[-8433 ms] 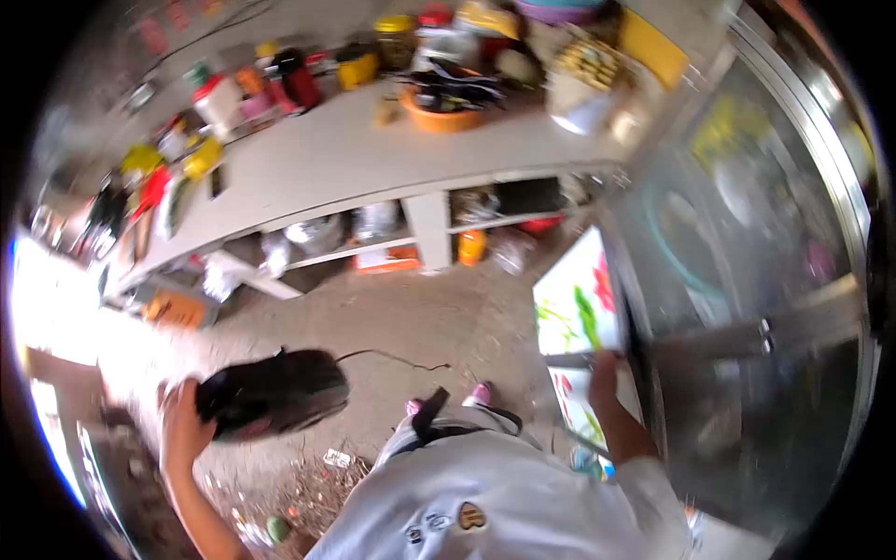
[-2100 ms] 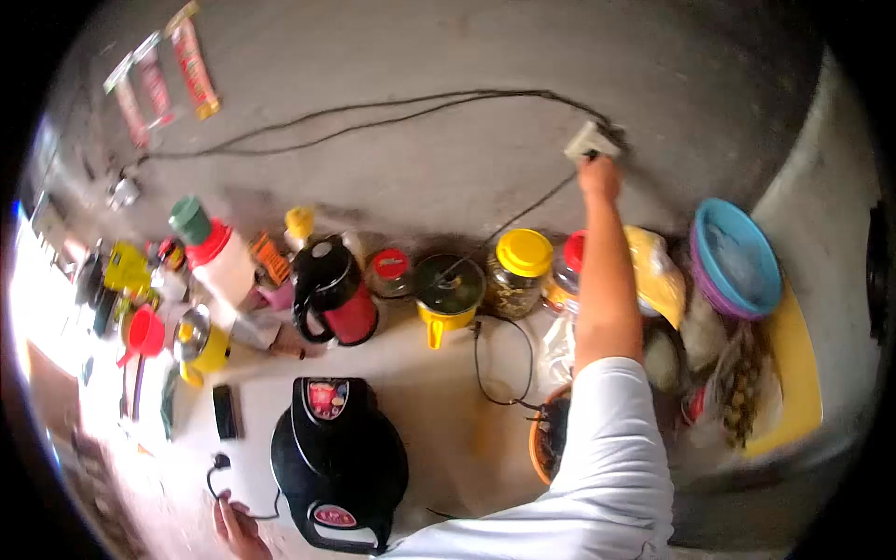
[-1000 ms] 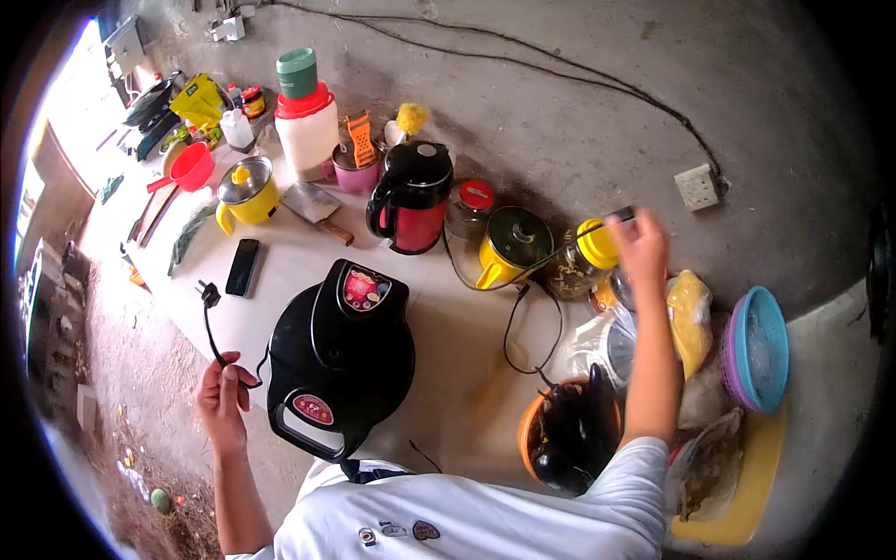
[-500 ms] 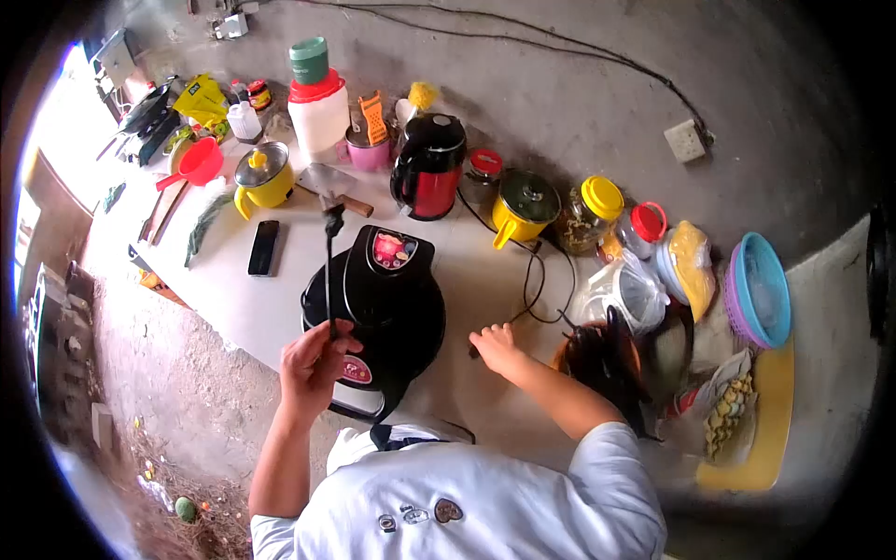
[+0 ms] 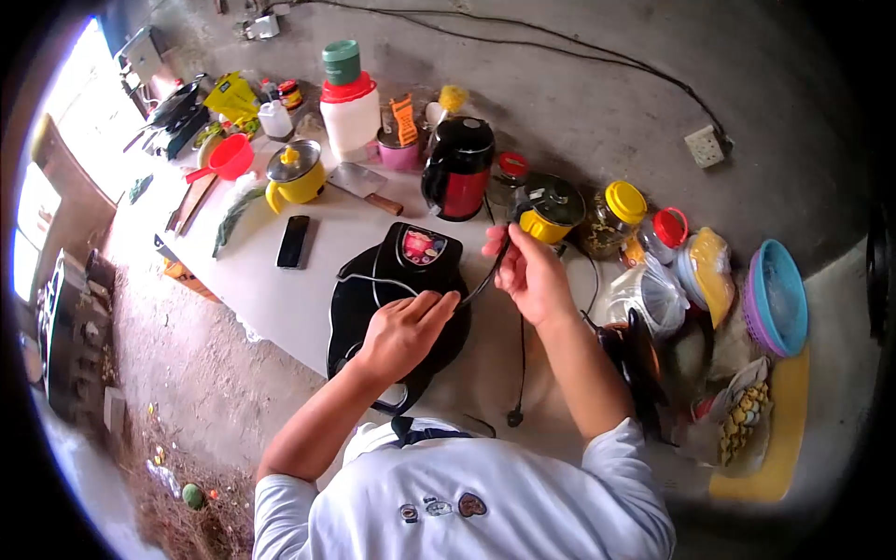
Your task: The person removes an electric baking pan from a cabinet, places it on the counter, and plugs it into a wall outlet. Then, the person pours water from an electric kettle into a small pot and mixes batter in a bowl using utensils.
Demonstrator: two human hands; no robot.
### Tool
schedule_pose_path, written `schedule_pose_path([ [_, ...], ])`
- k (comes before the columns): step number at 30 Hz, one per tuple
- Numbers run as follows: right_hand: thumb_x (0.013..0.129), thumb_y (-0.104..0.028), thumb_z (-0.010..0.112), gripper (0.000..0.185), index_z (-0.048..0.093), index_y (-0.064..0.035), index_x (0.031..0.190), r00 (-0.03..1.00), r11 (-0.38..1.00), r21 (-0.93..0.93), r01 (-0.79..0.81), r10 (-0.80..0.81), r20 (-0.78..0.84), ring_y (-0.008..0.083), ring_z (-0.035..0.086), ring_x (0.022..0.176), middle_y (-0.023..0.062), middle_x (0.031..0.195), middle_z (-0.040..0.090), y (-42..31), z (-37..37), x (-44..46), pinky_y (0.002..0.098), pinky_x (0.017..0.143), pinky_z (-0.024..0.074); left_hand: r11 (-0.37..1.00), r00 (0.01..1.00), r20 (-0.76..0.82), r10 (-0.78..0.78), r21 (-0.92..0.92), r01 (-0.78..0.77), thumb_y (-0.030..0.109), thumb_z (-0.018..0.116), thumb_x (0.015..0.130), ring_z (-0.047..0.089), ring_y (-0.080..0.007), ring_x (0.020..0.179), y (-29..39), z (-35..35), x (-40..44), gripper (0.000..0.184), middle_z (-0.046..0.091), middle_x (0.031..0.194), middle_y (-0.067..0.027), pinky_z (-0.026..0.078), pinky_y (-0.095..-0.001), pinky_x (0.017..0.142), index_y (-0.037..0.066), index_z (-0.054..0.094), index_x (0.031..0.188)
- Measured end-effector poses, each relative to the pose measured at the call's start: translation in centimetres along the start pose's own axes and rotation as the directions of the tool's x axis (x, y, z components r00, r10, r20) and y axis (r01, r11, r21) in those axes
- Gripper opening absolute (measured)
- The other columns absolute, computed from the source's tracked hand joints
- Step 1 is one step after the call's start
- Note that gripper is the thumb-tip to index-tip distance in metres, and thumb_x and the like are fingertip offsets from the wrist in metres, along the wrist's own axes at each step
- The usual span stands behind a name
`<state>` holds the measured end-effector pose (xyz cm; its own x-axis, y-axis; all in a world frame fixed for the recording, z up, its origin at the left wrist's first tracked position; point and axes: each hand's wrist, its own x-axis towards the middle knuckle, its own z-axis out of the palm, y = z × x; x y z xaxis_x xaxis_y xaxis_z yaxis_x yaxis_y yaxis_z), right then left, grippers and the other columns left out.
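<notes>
A black power cord [image 5: 482, 287] stretches between my two hands above a round black electric appliance [image 5: 359, 303] with a red picture label. My left hand [image 5: 406, 331] is over the appliance, its fingers closed on the cord. To the right and higher up, my right hand [image 5: 534, 275] grips the cord between thumb and fingers. Part of the cord loops across the appliance's top. From below my right hand, a length of dark cord runs down to a black plug [image 5: 514, 417] near the table's front edge.
Behind the appliance stand a red and black kettle [image 5: 458, 173], a cleaver [image 5: 369, 187] and a yellow pot [image 5: 297, 177]. A phone [image 5: 293, 243] lies to the left. Jars, a bagged bowl [image 5: 644, 297] and blue basin [image 5: 780, 294] crowd the right. A socket [image 5: 704, 147] is on the wall.
My left hand has lowered the upright cord end and moved right over the appliance. My right hand has risen from the table and now grips the cord. The view has shifted slightly.
</notes>
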<state>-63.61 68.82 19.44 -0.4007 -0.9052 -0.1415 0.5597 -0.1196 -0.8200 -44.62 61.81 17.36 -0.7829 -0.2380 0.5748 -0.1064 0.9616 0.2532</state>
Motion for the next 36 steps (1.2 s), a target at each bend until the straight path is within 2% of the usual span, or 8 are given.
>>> schedule_pose_path([
  [10, 0.089, -0.019, 0.047, 0.015, 0.047, -0.0088, 0.099, 0.94, 0.982, 0.091, 0.163, -0.182, 0.287, 0.0099, 0.041, 0.046, 0.0073, 0.065, 0.054, -5.0, 6.7, 6.5, 0.0235, 0.046, 0.0348, 0.478, 0.523, -0.042, -0.851, 0.351, 0.806, 0.028, 0.053, 0.081, 0.057, -0.0347, 0.078, -15.6, 3.0, -6.2, 0.021, 0.053, 0.092, -0.0156, 0.048, -0.042, 0.062, 0.011, 0.057, 0.092],
  [12, 0.088, -0.016, 0.044, 0.015, 0.046, -0.0086, 0.101, 0.918, 0.97, 0.076, 0.232, -0.244, 0.313, 0.0104, 0.043, 0.05, 0.0075, 0.07, 0.052, -6.4, 7.3, 7.9, 0.0232, 0.048, 0.0355, 0.44, 0.449, -0.008, -0.893, 0.189, 0.878, 0.032, 0.051, 0.083, 0.06, -0.0305, 0.069, -22.2, 4.3, -7.6, 0.024, 0.058, 0.073, -0.0153, 0.048, -0.0388, 0.057, 0.009, 0.057, 0.087],
  [14, 0.086, -0.013, 0.044, 0.017, 0.045, -0.0081, 0.103, 0.921, 0.967, 0.04, 0.25, -0.251, 0.297, 0.0104, 0.044, 0.052, 0.0071, 0.072, 0.052, -7.6, 7.5, 9.0, 0.0232, 0.049, 0.0363, -0.034, 0.095, 0.235, -0.967, -0.493, 0.869, 0.033, 0.05, 0.084, 0.06, -0.0232, 0.058, -24.4, 2.5, -4.3, 0.029, 0.057, 0.057, -0.0118, 0.047, -0.0344, 0.05, 0.005, 0.057, 0.082],
  [18, 0.081, -0.008, 0.043, 0.04, 0.035, -0.0068, 0.12, 0.915, 0.954, 0.182, 0.237, -0.282, 0.287, 0.014, 0.049, 0.062, 0.0112, 0.082, 0.052, -9.1, 5.1, 11.0, 0.0254, 0.054, 0.0411, 0.288, 0.302, -0.014, -0.953, -0.352, 0.891, 0.027, 0.052, 0.081, 0.058, -0.0188, 0.054, -30.3, 3.7, 1.0, 0.026, 0.056, 0.058, -0.009, 0.043, -0.032, 0.047, 0.002, 0.059, 0.085],
  [28, 0.091, -0.02, 0.042, 0.036, 0.039, -0.001, 0.122, 0.683, 0.683, -0.055, 0.728, -0.716, 0.144, 0.0134, 0.057, 0.076, 0.0134, 0.1, 0.055, -17.6, -6.9, 7.8, 0.0269, 0.074, 0.0485, 0.833, 0.854, 0.222, -0.471, -0.207, 0.513, 0.029, 0.057, 0.079, 0.059, -0.0337, 0.08, -24.9, 19.2, 11.3, 0.043, 0.06, 0.083, -0.0174, 0.046, -0.0385, 0.068, 0.006, 0.047, 0.114],
  [30, 0.09, -0.018, 0.044, 0.032, 0.043, -0.0014, 0.118, 0.64, 0.621, -0.163, 0.767, -0.76, 0.113, 0.0119, 0.056, 0.073, 0.0127, 0.1, 0.056, -18.4, -9.3, 6.9, 0.0245, 0.07, 0.048, 0.755, 0.849, 0.321, -0.421, -0.396, 0.523, 0.017, 0.057, 0.08, 0.058, -0.0208, 0.073, -19.8, 16.9, 9.7, 0.059, 0.06, 0.076, -0.0085, 0.046, -0.033, 0.069, 0.008, 0.028, 0.13],
  [34, 0.087, -0.014, 0.05, 0.021, 0.05, -0.0027, 0.106, 0.579, 0.544, -0.335, 0.77, -0.815, 0.008, 0.0092, 0.054, 0.066, 0.012, 0.098, 0.058, -19.2, -12.1, 6.1, 0.0214, 0.062, 0.0458, 0.552, 0.738, 0.33, -0.588, -0.503, 0.665, 0.018, 0.057, 0.077, 0.057, -0.0324, 0.084, -15.1, 10.6, 4.2, 0.061, 0.06, 0.09, -0.0155, 0.045, -0.0373, 0.075, 0.005, 0.028, 0.129],
  [36, 0.085, -0.015, 0.054, 0.018, 0.052, -0.0033, 0.099, 0.596, 0.562, -0.354, 0.748, -0.803, -0.013, 0.01, 0.056, 0.067, 0.012, 0.096, 0.059, -19.3, -13.7, 7.0, 0.0232, 0.062, 0.0482, 0.704, 0.729, 0.061, -0.682, -0.216, 0.677, 0.016, 0.057, 0.078, 0.049, -0.0342, 0.099, -17.1, 11.1, -2.8, 0.053, 0.052, 0.107, -0.0194, 0.039, -0.0387, 0.085, 0.002, 0.036, 0.124],
])
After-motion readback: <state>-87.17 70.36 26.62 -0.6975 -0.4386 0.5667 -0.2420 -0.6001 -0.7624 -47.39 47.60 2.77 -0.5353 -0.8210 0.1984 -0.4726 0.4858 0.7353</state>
